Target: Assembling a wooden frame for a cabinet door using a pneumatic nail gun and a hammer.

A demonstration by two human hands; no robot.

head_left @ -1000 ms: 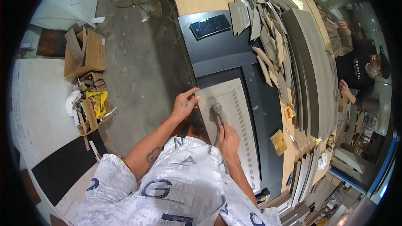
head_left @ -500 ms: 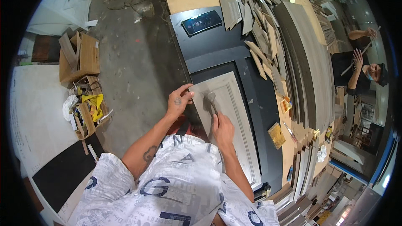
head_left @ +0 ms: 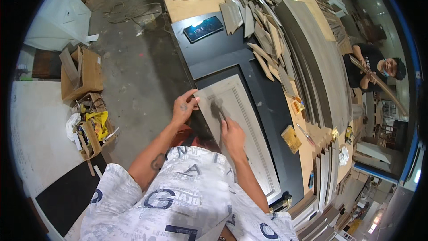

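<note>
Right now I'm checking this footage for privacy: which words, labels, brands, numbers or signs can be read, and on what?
Wearer's white shirt: large dark letters, readable, not copied here; smaller grey print, mostly too blurred to read.
Co-worker's black shirt: pale lettering, only partly visible.
Phone screen: faint marks, too small to read.

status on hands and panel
Left hand at grey panel corner; right hand gripping round-headed tool over it. Panel lying on black board. Phone, wood strips beyond.
</note>
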